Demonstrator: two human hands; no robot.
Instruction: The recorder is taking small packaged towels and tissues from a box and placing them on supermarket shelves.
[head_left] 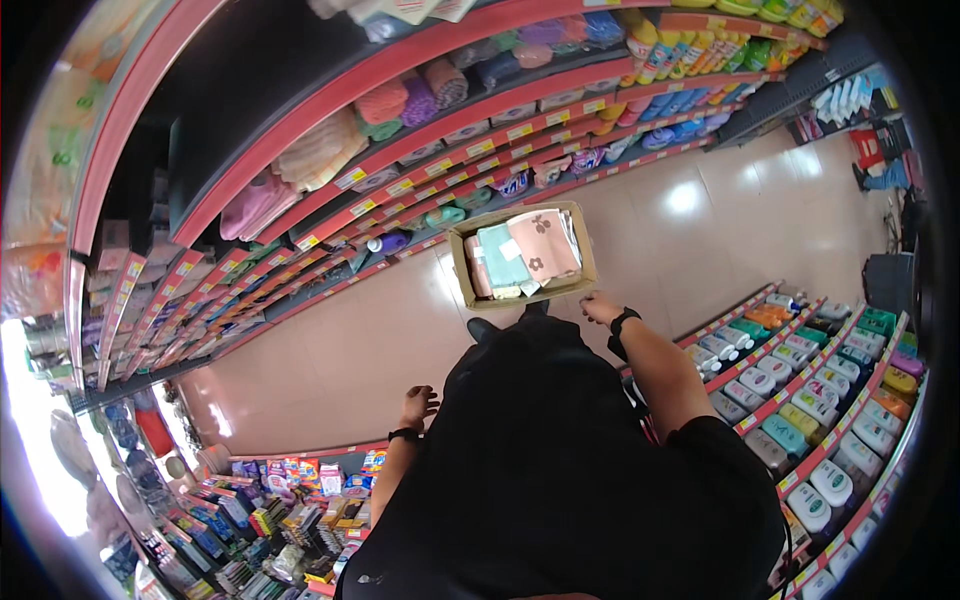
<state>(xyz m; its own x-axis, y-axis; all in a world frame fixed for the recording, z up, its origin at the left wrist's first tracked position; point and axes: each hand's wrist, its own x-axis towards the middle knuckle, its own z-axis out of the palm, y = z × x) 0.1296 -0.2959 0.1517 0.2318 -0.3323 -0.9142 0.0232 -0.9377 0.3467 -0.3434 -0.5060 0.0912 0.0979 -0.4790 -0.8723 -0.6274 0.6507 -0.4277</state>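
Observation:
An open cardboard box (456,262) stands on the floor just ahead of my feet. Inside it lie folded cloths, among them a pink cloth with brown flower shapes (545,245) and a mint-green cloth (500,258) with a pale label. My right hand (599,308), dark band at the wrist, hangs beside the box's near right corner, apart from it, fingers loosely bent and nothing visible in them. Lower down at my left side hangs my left hand (420,406), also banded at the wrist, with its fingers apart and empty.
A long red-edged shelf unit (400,185) curves along the far side, holding rolled towels (410,98) and yellow bottles (668,50). Shelves of bottles (800,390) stand close on my right. Boxed goods (290,520) fill shelves at lower left. Pale tiled floor (330,350) lies between.

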